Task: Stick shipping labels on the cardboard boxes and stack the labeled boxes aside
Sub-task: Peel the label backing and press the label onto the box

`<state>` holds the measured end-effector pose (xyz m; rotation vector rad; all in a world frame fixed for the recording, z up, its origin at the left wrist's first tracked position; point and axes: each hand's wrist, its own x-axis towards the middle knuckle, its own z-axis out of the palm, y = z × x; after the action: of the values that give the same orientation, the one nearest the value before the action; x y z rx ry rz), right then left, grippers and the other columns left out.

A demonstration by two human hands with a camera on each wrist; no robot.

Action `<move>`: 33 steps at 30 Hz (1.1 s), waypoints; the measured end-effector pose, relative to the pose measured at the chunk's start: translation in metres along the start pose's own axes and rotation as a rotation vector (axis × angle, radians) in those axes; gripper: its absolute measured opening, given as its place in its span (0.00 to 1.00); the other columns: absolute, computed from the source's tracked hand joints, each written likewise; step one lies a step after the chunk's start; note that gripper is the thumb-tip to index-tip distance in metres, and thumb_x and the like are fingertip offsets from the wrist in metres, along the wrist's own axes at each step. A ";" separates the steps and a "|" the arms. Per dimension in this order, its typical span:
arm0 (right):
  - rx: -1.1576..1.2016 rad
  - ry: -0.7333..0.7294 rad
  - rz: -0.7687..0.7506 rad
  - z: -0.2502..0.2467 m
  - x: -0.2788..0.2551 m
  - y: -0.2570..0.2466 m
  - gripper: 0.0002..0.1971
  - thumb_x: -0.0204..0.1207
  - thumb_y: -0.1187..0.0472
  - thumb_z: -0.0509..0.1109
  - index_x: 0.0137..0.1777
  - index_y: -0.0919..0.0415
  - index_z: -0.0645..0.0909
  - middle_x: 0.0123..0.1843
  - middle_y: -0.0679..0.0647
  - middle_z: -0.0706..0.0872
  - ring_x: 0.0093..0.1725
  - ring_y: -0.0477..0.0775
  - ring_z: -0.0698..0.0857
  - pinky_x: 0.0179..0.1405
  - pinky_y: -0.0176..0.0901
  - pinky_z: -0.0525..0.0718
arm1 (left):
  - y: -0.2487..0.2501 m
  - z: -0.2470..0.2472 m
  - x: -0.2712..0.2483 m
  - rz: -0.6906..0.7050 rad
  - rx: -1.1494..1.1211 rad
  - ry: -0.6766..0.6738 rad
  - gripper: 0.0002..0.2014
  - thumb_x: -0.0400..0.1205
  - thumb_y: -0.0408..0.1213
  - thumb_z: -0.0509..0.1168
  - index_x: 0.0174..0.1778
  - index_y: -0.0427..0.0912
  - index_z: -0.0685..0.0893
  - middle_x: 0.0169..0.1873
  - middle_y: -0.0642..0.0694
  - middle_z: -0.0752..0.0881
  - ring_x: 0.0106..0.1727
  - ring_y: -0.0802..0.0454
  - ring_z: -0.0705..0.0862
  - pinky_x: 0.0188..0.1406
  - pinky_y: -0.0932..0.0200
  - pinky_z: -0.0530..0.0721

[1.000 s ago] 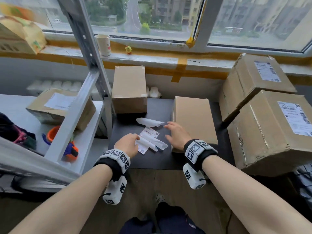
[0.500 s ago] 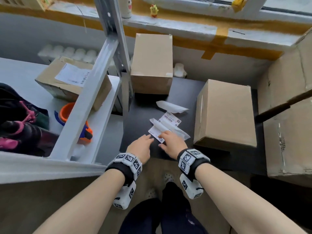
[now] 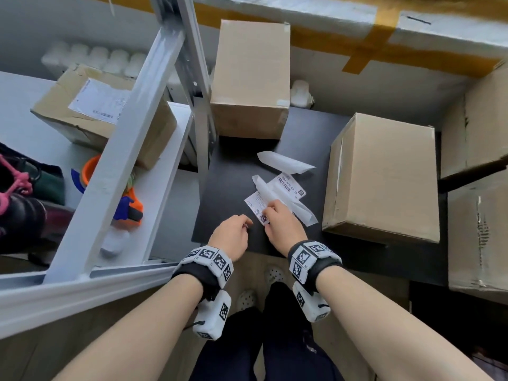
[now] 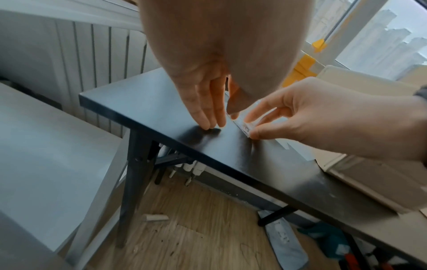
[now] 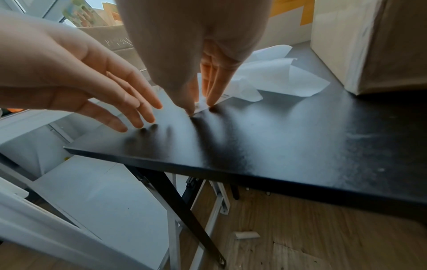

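The print on the white shipping label (image 3: 258, 206) under the right hand (image 3: 281, 226) is too small to read. The big brown cardboard boxes (image 3: 478, 229) on the right run off the head view's edge. A grey shelf beam (image 3: 118, 163) covers part of a labelled cardboard box (image 3: 90, 111).

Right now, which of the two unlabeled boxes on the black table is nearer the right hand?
The box on the table's right side, beside the right hand; the other plain box stands at the far edge.
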<state>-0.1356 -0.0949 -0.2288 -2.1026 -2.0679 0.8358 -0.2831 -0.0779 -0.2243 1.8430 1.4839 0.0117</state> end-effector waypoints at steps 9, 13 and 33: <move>0.008 -0.017 -0.009 0.002 0.008 0.009 0.09 0.82 0.64 0.56 0.56 0.66 0.75 0.59 0.60 0.78 0.53 0.63 0.80 0.45 0.51 0.80 | 0.010 0.001 0.007 -0.083 -0.127 -0.031 0.15 0.83 0.33 0.56 0.62 0.44 0.82 0.57 0.47 0.87 0.61 0.47 0.83 0.65 0.53 0.78; 0.065 -0.002 -0.041 0.000 0.007 0.010 0.09 0.81 0.64 0.60 0.52 0.69 0.78 0.59 0.61 0.78 0.54 0.64 0.80 0.50 0.57 0.80 | 0.013 0.005 0.010 -0.153 -0.200 -0.021 0.13 0.82 0.33 0.59 0.59 0.44 0.83 0.52 0.45 0.89 0.58 0.47 0.84 0.64 0.52 0.80; 0.491 0.092 0.036 -0.080 -0.005 0.009 0.10 0.80 0.64 0.65 0.56 0.59 0.85 0.57 0.54 0.88 0.57 0.50 0.85 0.60 0.40 0.80 | 0.079 -0.045 0.017 -0.346 -0.900 0.088 0.06 0.83 0.28 0.60 0.48 0.29 0.80 0.38 0.35 0.84 0.23 0.55 0.87 0.27 0.66 0.87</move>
<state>-0.0929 -0.0752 -0.1635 -1.8695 -1.5761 1.0934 -0.2317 -0.0423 -0.1560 0.8681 1.4880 0.5114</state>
